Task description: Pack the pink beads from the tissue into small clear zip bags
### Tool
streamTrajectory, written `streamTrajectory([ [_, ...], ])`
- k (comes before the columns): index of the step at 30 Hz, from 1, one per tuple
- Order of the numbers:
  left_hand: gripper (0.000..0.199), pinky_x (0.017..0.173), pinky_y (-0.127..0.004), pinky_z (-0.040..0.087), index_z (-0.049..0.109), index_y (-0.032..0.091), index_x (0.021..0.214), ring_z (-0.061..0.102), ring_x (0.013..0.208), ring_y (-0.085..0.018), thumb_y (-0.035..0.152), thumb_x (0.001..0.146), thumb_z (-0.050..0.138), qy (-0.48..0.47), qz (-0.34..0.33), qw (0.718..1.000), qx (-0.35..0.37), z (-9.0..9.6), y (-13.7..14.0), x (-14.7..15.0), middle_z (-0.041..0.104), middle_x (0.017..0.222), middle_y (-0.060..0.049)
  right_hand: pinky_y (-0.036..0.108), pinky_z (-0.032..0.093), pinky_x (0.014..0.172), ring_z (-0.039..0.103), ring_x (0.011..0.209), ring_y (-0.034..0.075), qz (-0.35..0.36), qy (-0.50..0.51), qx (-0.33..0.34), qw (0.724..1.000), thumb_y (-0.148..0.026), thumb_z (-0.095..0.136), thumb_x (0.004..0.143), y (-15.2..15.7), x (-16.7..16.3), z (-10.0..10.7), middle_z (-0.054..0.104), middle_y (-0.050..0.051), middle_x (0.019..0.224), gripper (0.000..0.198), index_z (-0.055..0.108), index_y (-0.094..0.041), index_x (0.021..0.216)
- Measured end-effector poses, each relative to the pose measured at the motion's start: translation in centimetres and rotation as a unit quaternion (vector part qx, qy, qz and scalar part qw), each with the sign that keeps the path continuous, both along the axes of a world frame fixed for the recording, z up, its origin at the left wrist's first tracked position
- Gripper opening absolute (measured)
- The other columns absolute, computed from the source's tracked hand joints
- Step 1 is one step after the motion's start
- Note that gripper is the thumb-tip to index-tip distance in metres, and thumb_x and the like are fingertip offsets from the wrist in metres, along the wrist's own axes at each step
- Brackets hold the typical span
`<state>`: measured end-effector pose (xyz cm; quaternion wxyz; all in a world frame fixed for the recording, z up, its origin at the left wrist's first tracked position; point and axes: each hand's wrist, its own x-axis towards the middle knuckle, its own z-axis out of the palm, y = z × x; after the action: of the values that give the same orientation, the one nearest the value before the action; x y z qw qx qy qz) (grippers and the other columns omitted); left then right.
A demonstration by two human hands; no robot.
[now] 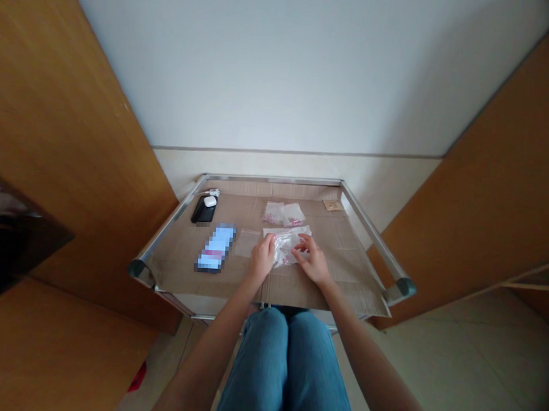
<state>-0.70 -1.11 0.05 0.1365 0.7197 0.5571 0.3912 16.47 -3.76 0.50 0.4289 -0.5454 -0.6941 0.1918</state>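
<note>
A clear, crinkled plastic bag (pixel 283 255) lies in front of me on the cardboard-covered table, with small reddish bits showing in it. My left hand (pixel 262 257) is closed at the bag's left edge, its thumb and fingers pressed on the plastic. Over the bag's right part, my right hand (pixel 312 261) has its fingers curled, thumb close to a fingertip. What they pinch is too small to name. Just beyond lie small clear packets (pixel 283 213) with pink-red contents. A flat, clear empty-looking bag (pixel 247 243) rests left of my left hand.
A phone with a lit, blurred screen (pixel 216 248) lies at the left. Behind it are a black phone-like slab (pixel 203 210), a white earbud case (pixel 209 201) and a white plug. A small tan card (pixel 332 205) is at back right. Metal rails (pixel 374 232) edge the table.
</note>
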Motion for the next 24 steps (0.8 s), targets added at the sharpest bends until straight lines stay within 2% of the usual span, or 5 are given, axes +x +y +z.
streamTrajectory([
  [6,0.032,0.063,-0.023,0.04,0.057,0.018,0.09,0.058,0.068,-0.014,0.035,0.092,0.031,-0.117,-0.012,0.993,-0.007,0.2,0.3,-0.3,0.062,0.074,-0.003,0.027,0.045,0.067,0.058,0.066,0.014,0.09,0.06,-0.059,0.992,-0.029,0.053,0.079,-0.2,-0.3,0.4,0.062,-0.002,0.072,0.035,0.046,-0.02,0.112],
  [10,0.033,0.057,-0.021,0.039,0.049,0.018,0.109,0.054,0.058,-0.012,0.042,0.09,0.037,-0.199,-0.009,0.979,-0.037,0.0,0.6,-0.2,0.057,0.067,0.001,0.025,0.043,0.063,0.057,0.064,0.013,0.103,0.062,-0.056,0.991,-0.03,0.052,0.079,1.3,-0.1,1.5,0.06,-0.001,0.069,0.021,0.055,-0.019,0.096],
  [14,0.037,0.057,-0.022,0.04,0.039,0.019,0.121,0.052,0.057,-0.011,0.04,0.09,0.037,-0.243,0.009,0.969,-0.055,-0.3,1.0,-0.2,0.056,0.07,0.001,0.025,0.042,0.063,0.058,0.066,0.013,0.086,0.017,-0.025,0.996,-0.026,0.051,0.079,4.7,0.4,3.3,0.063,0.0,0.071,0.016,0.06,-0.019,0.089],
  [20,0.03,0.063,-0.023,0.041,0.048,0.019,0.11,0.055,0.069,-0.013,0.038,0.089,0.037,-0.219,0.001,0.974,-0.061,-0.2,1.1,-0.2,0.059,0.083,-0.003,0.022,0.042,0.061,0.059,0.066,0.013,0.086,-0.032,-0.002,0.996,-0.021,0.054,0.075,11.7,-1.4,6.9,0.065,0.002,0.073,0.016,0.063,-0.017,0.087],
  [24,0.029,0.063,-0.024,0.04,0.05,0.019,0.108,0.054,0.067,-0.012,0.038,0.09,0.036,-0.212,-0.005,0.975,-0.062,-0.2,1.1,-0.2,0.06,0.082,-0.002,0.021,0.043,0.063,0.059,0.068,0.012,0.069,-0.052,-0.008,0.996,-0.021,0.052,0.077,15.1,-4.0,7.5,0.066,0.002,0.076,0.021,0.063,-0.015,0.094],
])
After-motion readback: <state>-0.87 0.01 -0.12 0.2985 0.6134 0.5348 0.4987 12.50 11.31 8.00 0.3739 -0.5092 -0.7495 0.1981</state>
